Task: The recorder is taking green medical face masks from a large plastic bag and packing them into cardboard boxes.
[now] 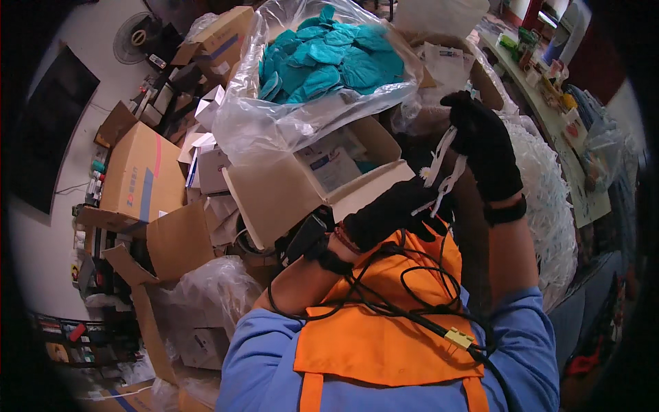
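Note:
Thin white strips (448,184), one with a small flower-like tuft, stretch between my black-gloved hands in front of my chest. My right hand (480,141) is raised and closed around their upper ends. Lower and to the left, my left hand (395,211) reaches across with its fingers at the strips' lower ends; its grip is partly hidden. Just beyond it, an opened box (374,141) holds printed white packets (334,169) and a bit of teal material. Behind that box, a large carton lined with clear plastic (240,123) is heaped with teal padded pieces (322,58).
Brown cartons (134,175) and an opened one with clear plastic (213,295) crowd the left. A mound of white strips (542,199) stands at my right, beside a long cluttered table (542,110). Black cables (384,302) hang over my orange apron (371,343).

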A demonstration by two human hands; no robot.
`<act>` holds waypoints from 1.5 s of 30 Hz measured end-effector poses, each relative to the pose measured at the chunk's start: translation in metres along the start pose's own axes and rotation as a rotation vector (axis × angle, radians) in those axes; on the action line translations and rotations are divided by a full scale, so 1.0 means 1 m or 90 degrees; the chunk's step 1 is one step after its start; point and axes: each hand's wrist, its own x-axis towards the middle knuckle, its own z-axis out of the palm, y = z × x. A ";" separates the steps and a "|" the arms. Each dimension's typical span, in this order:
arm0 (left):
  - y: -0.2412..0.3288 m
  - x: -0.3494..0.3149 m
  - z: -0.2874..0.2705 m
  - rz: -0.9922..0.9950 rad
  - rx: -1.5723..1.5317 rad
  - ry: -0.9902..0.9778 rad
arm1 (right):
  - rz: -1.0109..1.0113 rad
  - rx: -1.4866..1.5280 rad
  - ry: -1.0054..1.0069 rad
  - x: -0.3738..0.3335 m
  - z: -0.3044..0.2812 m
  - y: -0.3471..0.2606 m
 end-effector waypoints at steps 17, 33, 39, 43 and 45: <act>-0.004 -0.005 0.015 0.284 0.305 0.061 | -0.047 -0.117 -0.028 0.004 0.009 -0.012; 0.036 -0.026 0.003 -0.124 0.045 0.020 | -0.078 -0.396 -0.035 -0.018 -0.029 0.017; 0.034 -0.020 0.004 -0.129 0.146 -0.048 | 0.170 0.029 -0.272 -0.054 0.006 0.034; -0.017 -0.021 -0.027 0.054 0.245 -0.040 | 0.056 -0.117 -0.250 -0.056 0.019 0.031; -0.011 -0.023 -0.029 0.099 0.405 -0.077 | 0.005 -0.347 -0.334 -0.047 0.015 0.027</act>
